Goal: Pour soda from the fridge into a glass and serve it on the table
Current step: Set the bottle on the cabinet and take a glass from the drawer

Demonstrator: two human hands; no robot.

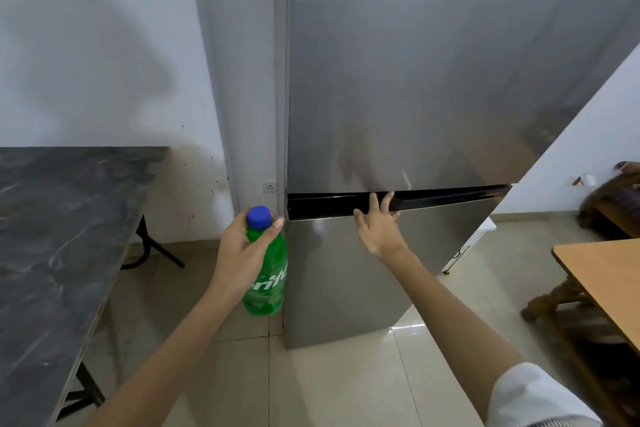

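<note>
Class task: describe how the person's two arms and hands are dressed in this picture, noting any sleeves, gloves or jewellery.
Both hands, the left hand and the right hand, are bare, with no gloves. No rings, watch or bracelets show. Both forearms are uncovered. On the right arm a white fabric sleeve sits pushed up near the elbow at the bottom edge of the picture. No sleeve shows on the left arm within the frame.

A home kitchen is showing here: a tall brushed-steel fridge (398, 80), a dark marble-topped counter (62, 218), a light wooden dining table (602, 274).
</note>
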